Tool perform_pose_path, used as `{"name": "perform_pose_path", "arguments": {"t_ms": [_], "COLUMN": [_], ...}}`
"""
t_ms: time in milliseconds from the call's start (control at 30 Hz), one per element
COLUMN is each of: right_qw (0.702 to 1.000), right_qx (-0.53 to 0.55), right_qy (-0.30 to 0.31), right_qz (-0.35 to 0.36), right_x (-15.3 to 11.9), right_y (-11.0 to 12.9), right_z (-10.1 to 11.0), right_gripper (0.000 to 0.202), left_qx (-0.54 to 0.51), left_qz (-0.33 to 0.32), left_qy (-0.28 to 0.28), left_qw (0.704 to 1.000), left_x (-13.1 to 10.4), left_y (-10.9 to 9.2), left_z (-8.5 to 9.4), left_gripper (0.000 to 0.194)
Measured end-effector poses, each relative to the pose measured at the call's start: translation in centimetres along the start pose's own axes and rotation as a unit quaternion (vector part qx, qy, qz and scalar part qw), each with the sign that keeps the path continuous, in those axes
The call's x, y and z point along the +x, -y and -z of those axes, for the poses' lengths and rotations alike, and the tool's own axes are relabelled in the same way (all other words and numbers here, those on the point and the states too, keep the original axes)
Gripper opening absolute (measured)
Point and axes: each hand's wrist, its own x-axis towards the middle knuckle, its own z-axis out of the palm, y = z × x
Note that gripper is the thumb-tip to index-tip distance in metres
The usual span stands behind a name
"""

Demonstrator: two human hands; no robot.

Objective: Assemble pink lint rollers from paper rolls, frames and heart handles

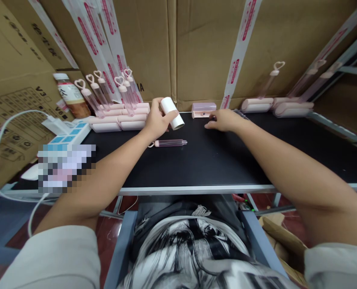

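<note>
A white cylindrical roll [170, 109], tilted and hollow at its lower end, is gripped by my left hand [158, 120]. Below it on the black tabletop lies a clear pinkish tube handle [170, 143] with a heart-shaped loop at its left end. My right hand [223, 120] is by the right end of a pink case [204, 114], its thumb and index finger apart. The case's lid stands raised at the back. Whether my fingertips touch the case, I cannot tell. A small dark or clear item [241, 115] lies just behind my right wrist, partly hidden.
Pink-and-white cases with upright heart-topped tubes stand at the back left [107, 125] and back right [258, 105]. Left are a bottle [72, 95], a power strip [71, 132] with white cables and a blurred-out item [66, 168]. Cardboard [202, 52] walls the back; the table edge [196, 190] runs in front.
</note>
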Motion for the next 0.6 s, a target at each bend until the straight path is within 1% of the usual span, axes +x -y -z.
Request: {"name": "perform_pose_path", "arguments": {"t_ms": [67,100,233,333,400,433,500,533,600], "right_qw": [0.999,0.998,0.995,0.985,0.967,0.953,0.922,0.91,0.903], "right_qx": [-0.003,-0.001,0.024,0.078,0.159,0.21,0.304,0.332,0.342], "right_qy": [0.046,0.054,0.037,-0.01,-0.054,-0.069,-0.086,-0.092,-0.109], "right_qz": [0.008,0.018,0.087,0.155,0.191,0.205,0.224,0.23,0.235], "right_x": [-0.3,-0.5,-1.2,-1.9,-2.6,-3.0,-3.8,-4.2,-5.0], "right_y": [0.3,0.5,1.7,2.8,3.8,4.3,5.6,6.2,7.3], "right_z": [0.2,0.3,0.4,0.4,0.2,0.1,0.0,-0.1,-0.1], "right_gripper": [0.038,0.034,0.027,0.025,0.027,0.029,0.039,0.044,0.049], "left_qx": [-0.068,-0.091,-0.136,-0.15,-0.156,-0.159,-0.168,-0.176,-0.19], "left_qz": [0.074,0.101,0.174,0.188,0.184,0.183,0.183,0.183,0.176], "left_qy": [-0.002,0.003,0.025,0.039,0.047,0.049,0.049,0.052,0.068], "left_qw": [0.995,0.991,0.975,0.97,0.969,0.969,0.967,0.966,0.964], "left_x": [-0.1,-0.2,-0.4,-0.3,-0.3,-0.4,-0.5,-0.7,-1.0], "left_y": [-0.8,-1.2,-2.2,-2.2,-2.1,-2.0,-2.1,-2.2,-2.3], "left_z": [0.0,0.0,0.2,0.5,0.6,0.6,0.4,0.3,0.0], "left_gripper": [0.061,0.059,0.055,0.055,0.056,0.056,0.054,0.054,0.054]}}
